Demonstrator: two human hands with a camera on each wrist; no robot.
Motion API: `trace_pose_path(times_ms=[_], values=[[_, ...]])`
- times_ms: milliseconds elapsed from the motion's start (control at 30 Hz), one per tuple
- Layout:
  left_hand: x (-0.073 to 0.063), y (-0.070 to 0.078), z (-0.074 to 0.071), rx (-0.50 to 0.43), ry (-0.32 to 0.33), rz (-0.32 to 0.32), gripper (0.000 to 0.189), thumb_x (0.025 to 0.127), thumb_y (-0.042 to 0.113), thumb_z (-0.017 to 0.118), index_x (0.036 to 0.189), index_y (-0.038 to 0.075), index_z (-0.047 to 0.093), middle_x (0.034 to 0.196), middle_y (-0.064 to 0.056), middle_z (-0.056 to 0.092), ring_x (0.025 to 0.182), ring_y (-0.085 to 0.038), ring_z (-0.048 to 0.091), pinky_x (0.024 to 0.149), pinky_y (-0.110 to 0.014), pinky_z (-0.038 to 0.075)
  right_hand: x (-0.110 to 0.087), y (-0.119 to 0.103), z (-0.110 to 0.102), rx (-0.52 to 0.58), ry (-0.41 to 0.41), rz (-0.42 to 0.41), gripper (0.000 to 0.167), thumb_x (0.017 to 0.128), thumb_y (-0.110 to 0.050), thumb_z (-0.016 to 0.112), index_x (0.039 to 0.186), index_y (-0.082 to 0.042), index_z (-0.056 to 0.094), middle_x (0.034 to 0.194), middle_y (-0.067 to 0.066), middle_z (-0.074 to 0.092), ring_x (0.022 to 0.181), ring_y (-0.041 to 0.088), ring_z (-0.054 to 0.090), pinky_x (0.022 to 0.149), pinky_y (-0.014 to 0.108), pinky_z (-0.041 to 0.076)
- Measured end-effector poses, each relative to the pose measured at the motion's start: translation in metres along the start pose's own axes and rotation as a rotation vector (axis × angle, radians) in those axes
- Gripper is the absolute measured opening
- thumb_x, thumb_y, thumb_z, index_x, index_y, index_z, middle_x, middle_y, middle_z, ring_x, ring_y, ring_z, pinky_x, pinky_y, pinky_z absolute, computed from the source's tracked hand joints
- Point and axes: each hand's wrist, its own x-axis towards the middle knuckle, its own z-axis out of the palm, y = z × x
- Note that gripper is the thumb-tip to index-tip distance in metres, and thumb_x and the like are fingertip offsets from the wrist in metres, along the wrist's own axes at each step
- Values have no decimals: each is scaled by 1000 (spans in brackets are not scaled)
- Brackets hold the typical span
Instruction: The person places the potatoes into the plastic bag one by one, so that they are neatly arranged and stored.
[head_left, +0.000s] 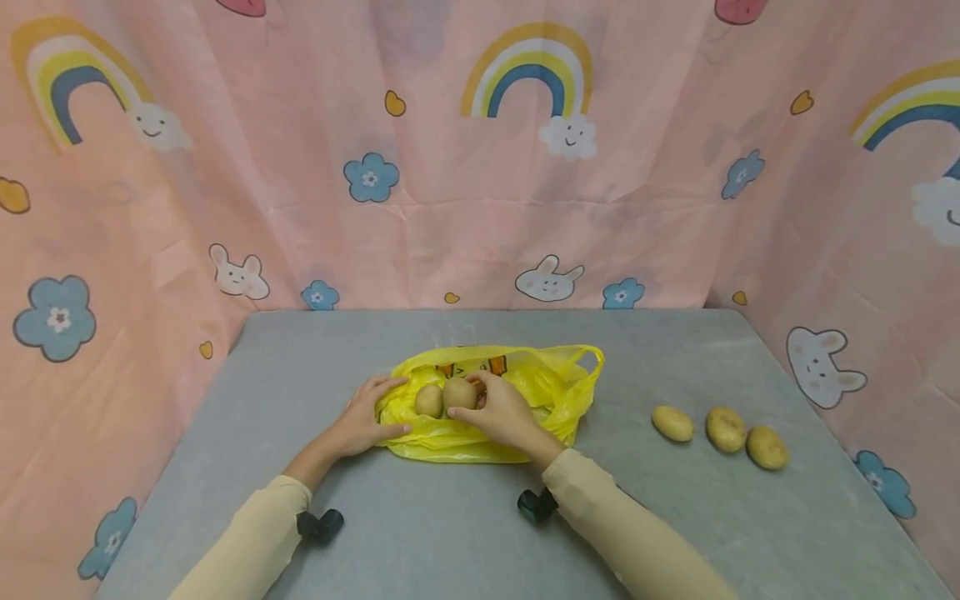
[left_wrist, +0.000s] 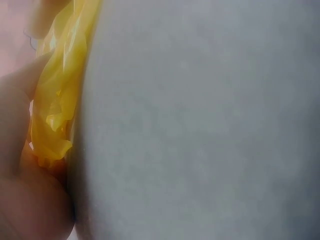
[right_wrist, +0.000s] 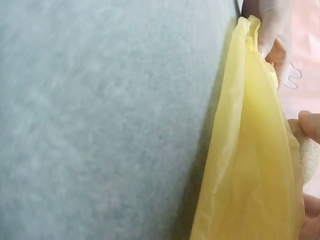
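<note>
A yellow plastic bag (head_left: 480, 450) lies on the grey table with its opening facing up. My right hand (head_left: 504, 410) grips a potato (head_left: 459, 395) between thumb and fingers over the bag's opening. Another potato (head_left: 429, 402) sits in the bag just to its left. At the bag's left end, my left hand (head_left: 365, 418) holds the plastic between its spread thumb and fingers. The left wrist view shows the crumpled yellow bag (left_wrist: 60, 95) against this hand. In the right wrist view, the bag's side hides most of the gripped potato (right_wrist: 311, 159).
Three potatoes lie on the table to the right: one (head_left: 672, 423) a little apart, with a middle one (head_left: 726, 429) and a right one (head_left: 767, 447) close together. A pink printed curtain (head_left: 450, 242) surrounds the back and sides of the grey table (head_left: 420, 533).
</note>
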Motion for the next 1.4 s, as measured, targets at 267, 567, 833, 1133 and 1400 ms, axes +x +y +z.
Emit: trace_pose_path(times_ms=[267, 567, 833, 1133, 1400], values=[[-1, 0, 2, -3, -1, -5, 78, 87, 37, 78, 154, 19, 43, 159, -18, 34, 148, -45, 27, 115, -72, 20, -1, 2, 3, -42, -6, 15, 58, 84, -40, 82, 129, -10, 62, 108, 7, 70, 86, 16, 62, 72, 32, 51], [-2, 0, 3, -9, -3, -3, 78, 87, 36, 78, 154, 17, 43, 159, -18, 34, 148, -45, 27, 115, -72, 21, 1, 3, 6, -75, -3, 38, 56, 84, -41, 82, 127, -11, 63, 113, 8, 70, 92, 19, 65, 77, 37, 53], [-1, 1, 3, -7, -3, -3, 79, 87, 37, 78, 154, 17, 43, 159, -18, 33, 148, -45, 26, 115, -72, 21, 4, 4, 8, -89, 12, 50, 55, 83, -42, 82, 125, -11, 63, 112, 7, 71, 91, 20, 66, 77, 37, 53], [0, -1, 2, -7, -4, 4, 77, 88, 36, 78, 154, 18, 43, 160, -18, 32, 148, -46, 26, 115, -73, 21, 7, 4, 10, -127, 22, 66, 56, 83, -45, 81, 124, -12, 64, 112, 6, 71, 92, 21, 66, 78, 38, 52], [0, 0, 0, -7, -4, 8, 78, 87, 36, 77, 154, 18, 43, 160, -18, 32, 148, -45, 27, 114, -72, 22, 7, 2, 10, -160, 26, 54, 54, 82, -45, 82, 121, -14, 63, 107, 4, 71, 85, 18, 64, 72, 36, 49]])
